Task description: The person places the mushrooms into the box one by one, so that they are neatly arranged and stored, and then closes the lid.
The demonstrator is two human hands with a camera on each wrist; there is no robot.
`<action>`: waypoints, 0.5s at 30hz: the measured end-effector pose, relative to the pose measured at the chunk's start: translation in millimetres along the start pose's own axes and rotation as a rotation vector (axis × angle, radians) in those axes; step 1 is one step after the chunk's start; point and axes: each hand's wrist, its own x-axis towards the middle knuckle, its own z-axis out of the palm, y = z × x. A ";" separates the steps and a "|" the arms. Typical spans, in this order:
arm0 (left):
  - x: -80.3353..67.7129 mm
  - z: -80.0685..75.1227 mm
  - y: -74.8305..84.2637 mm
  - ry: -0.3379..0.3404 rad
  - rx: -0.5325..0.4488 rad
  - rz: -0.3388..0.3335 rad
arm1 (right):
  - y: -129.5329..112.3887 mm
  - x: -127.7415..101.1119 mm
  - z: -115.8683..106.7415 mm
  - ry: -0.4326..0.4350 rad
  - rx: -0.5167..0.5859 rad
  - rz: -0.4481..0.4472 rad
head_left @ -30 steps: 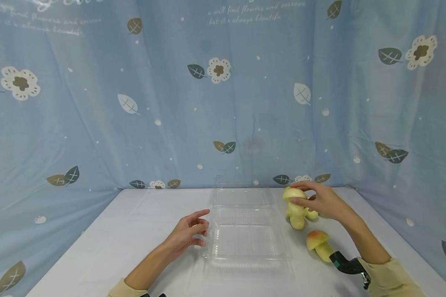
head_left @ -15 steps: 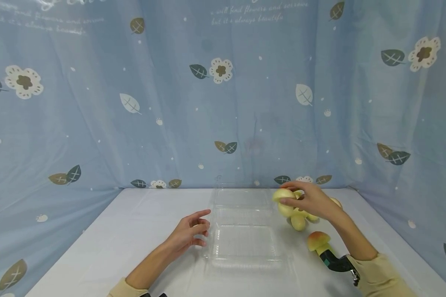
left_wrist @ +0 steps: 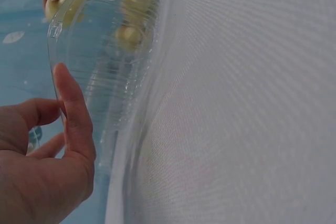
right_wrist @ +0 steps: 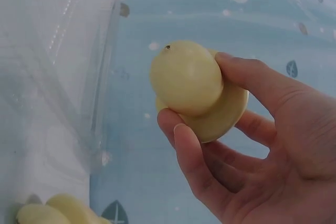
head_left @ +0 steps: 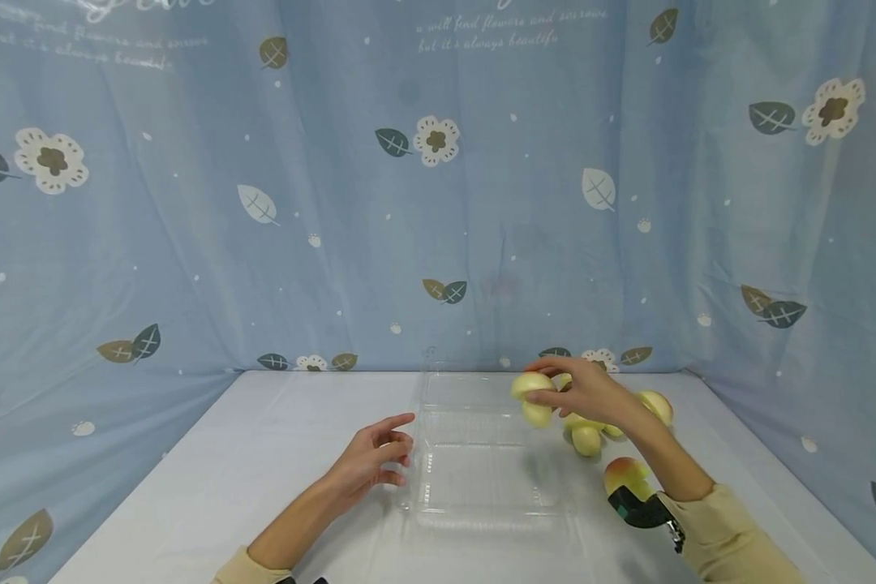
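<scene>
A yellow model mushroom (head_left: 531, 387) with a reddish cap top is pinched in my right hand (head_left: 587, 393), raised near the right side of the clear plastic clamshell box (head_left: 482, 513). In the right wrist view, the thumb and fingers grip the mushroom (right_wrist: 186, 77) around its cap, its rounded stem end facing the camera. The box lies unfolded on the white table, lid part toward the back. My left hand (head_left: 368, 462) is at its left edge. In the left wrist view, the thumb and forefinger (left_wrist: 74, 108) pinch the box's rim (left_wrist: 52, 51) between them.
Several more model mushrooms (head_left: 586, 440) lie right of the box, partly behind the right hand. One with a reddish cap (head_left: 623, 473) sits nearer, partly covered by the black wrist mount (head_left: 638, 509). A blue printed curtain (head_left: 438, 211) closes off the back and sides.
My right hand has carried the mushroom leftward from the group toward the box, uncovering another mushroom at the right. The left hand has stayed in place at the box edge.
</scene>
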 end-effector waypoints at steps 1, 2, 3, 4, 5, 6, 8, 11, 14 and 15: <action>0.2 0.0 0.0 0.000 0.001 0.000 | -0.8 1.6 1.0 -0.005 0.004 0.002; 0.4 0.0 0.0 0.001 0.002 0.001 | -1.4 3.3 2.0 -0.009 0.007 -0.001; 0.5 0.0 0.0 0.001 0.003 0.001 | -2.3 4.9 3.1 -0.013 0.013 -0.002; 0.6 -0.1 0.0 0.001 0.003 0.000 | -3.0 6.7 4.1 -0.018 0.017 -0.004; 0.4 -0.1 0.0 0.002 0.003 0.000 | -3.9 8.6 5.1 -0.024 0.021 -0.005; 0.3 -0.1 0.0 0.002 0.003 -0.001 | -4.9 10.6 6.2 -0.032 0.025 -0.011; 0.0 -0.2 0.0 0.002 0.002 -0.001 | -7.3 14.7 8.3 -0.043 0.026 -0.016; -0.2 -0.2 0.1 0.003 0.002 -0.001 | -11.3 21.3 11.8 -0.062 0.032 -0.019; -0.1 -0.1 0.1 0.004 0.005 -0.001 | -15.1 28.1 16.4 -0.087 0.051 -0.016; -0.1 -0.1 0.1 0.004 0.005 -0.001 | -16.5 30.3 18.0 -0.098 0.059 -0.019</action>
